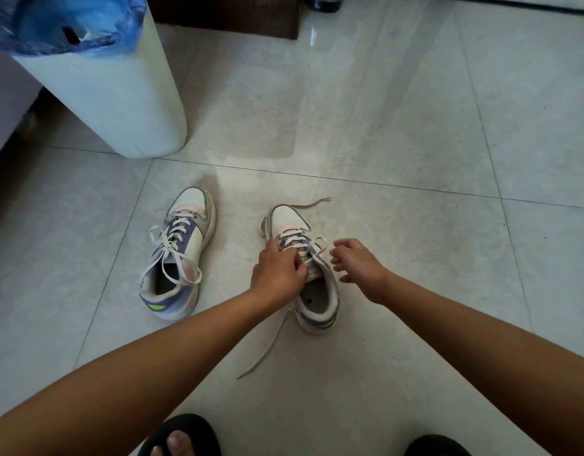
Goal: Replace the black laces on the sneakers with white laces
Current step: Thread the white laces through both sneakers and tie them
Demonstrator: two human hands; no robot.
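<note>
A: Starting from the left, what lay on the floor (415, 126)?

B: The left sneaker (180, 255) stood apart, toe pointing away from the person, its white lace (172, 255) threaded and tied in a loose bow. No black lace showed anywhere.

A: And the one being worked on?

B: The right sneaker (303, 268) lay directly ahead, long axis also running away from the person, heel nearest. The left hand (279, 274) sat on its left side at the tongue, fingers curled and pinching the loose white lace (303, 245) near the top eyelets.

A: The other hand?

B: The right hand (358, 264) hovered just beside the shoe's right edge, fingers loosely bent, holding nothing. One free end (267, 347) trailed back toward the person; the other ran past the toe. I'd judge the right hand was nearer that far end, so it would take it for tying.
</note>
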